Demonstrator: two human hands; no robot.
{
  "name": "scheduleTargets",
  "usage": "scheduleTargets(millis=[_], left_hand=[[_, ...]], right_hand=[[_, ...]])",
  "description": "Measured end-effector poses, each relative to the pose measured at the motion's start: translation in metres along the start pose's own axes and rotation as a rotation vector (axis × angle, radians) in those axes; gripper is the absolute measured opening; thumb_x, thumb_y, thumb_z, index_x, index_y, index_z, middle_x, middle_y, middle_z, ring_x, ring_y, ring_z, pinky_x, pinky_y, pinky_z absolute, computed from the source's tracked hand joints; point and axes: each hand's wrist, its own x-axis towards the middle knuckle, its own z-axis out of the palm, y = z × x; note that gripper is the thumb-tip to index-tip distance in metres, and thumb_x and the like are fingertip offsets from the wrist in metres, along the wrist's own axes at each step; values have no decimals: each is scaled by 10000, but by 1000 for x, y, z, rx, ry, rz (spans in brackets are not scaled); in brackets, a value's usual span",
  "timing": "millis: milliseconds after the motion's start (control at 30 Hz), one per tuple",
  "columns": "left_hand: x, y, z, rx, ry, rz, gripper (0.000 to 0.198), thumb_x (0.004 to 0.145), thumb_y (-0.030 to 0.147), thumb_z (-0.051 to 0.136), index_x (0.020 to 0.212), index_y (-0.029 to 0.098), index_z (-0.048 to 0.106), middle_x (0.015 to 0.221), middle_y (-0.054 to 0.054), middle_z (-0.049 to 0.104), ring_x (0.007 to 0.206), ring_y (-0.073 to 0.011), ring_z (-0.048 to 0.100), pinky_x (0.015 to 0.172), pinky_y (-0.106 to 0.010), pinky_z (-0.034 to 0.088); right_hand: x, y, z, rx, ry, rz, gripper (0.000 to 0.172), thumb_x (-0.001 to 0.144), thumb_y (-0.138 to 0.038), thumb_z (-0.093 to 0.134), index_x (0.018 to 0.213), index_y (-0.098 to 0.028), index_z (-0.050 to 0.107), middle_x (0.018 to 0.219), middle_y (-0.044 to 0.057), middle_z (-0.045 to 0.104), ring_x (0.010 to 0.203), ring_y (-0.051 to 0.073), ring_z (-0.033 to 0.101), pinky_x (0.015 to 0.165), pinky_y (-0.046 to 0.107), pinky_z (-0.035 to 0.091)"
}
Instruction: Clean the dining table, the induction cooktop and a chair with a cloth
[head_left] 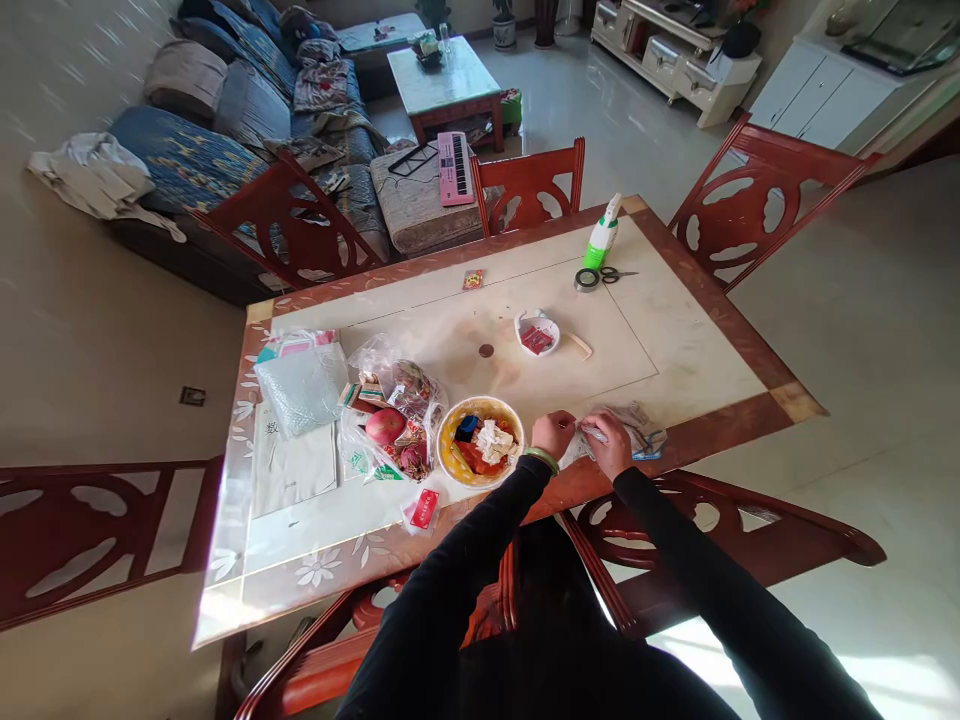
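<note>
At the table's near edge, both of my hands are closed on a clear, crumpled plastic bag (637, 425). My left hand (553, 436), with a pale green bangle at the wrist, pinches its left end. My right hand (611, 440) grips the bag a little further right, fingers bent inward. What lies inside the bag I cannot make out. Just left of my left hand stands a yellow and white bowl (448, 465) with crumpled tissue (495, 440), orange-red scraps and a dark blue piece in it.
Left of the bowl lies a plastic bag of fruit (386, 427), beside a bubble-wrap pouch (304, 388) and a red packet (424, 508). Further back are a small white dish (553, 345), a comb (579, 345), tape (586, 280), scissors (616, 275) and a spray bottle (602, 235). Chairs (529, 185) surround the table.
</note>
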Motion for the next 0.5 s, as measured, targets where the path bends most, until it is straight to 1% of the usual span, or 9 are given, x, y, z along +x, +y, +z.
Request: scheduleTargets(millis=[167, 233, 267, 333, 367, 433, 500], left_hand=[[11, 1, -2, 8, 70, -40, 240, 898, 155, 608, 967, 189, 836, 798, -59, 807, 790, -197, 751, 798, -292, 549], [12, 3, -3, 8, 73, -37, 235, 888, 138, 603, 949, 191, 824, 779, -49, 797, 775, -195, 746, 776, -290, 552], [11, 5, -3, 8, 71, -29, 231, 882, 131, 605, 941, 196, 819, 777, -42, 795, 773, -194, 744, 773, -289, 554], [6, 12, -3, 6, 63, 1, 218, 865, 118, 625, 920, 216, 812, 788, -25, 797, 784, -189, 743, 791, -287, 562], [2, 15, -2, 5, 58, 18, 212, 856, 111, 640, 908, 228, 809, 801, -18, 801, 798, -189, 747, 807, -288, 569], [-9, 22, 0, 4, 52, 44, 218, 835, 99, 678, 923, 251, 807, 850, -7, 817, 841, -188, 761, 839, -284, 584], [-22, 23, -4, -30, 47, 91, 284, 836, 103, 706, 1051, 265, 795, 961, -3, 837, 891, -178, 778, 853, -271, 602]], right_hand=[[-8, 8, -11, 4, -5, 75, 135, 998, -286, 579, 904, -242, 665, 920, 69, 708, 899, 258, 682, 846, 405, 557], [-8, 5, -14, 15, 3, 102, 106, 993, -324, 605, 973, -243, 669, 962, 77, 713, 921, 262, 687, 863, 411, 570], [-6, 3, -14, 19, -5, 106, 139, 977, -353, 643, 1055, -242, 675, 1024, 89, 719, 954, 269, 690, 886, 420, 578], [-2, -2, -13, 26, -51, 96, 336, 935, -404, 710, 1224, -241, 662, 1153, 117, 715, 1040, 291, 688, 947, 452, 583], [1, -3, -11, 26, -79, 90, 384, 925, -421, 715, 1258, -239, 658, 1180, 128, 714, 1066, 304, 686, 965, 472, 582], [6, -3, -7, 28, -113, 94, 328, 934, -436, 662, 1187, -229, 688, 1128, 134, 734, 1053, 324, 692, 959, 508, 580], [10, 0, -3, 42, -94, 132, 277, 933, -443, 610, 1069, -222, 706, 1046, 127, 755, 1006, 329, 703, 942, 522, 577]])
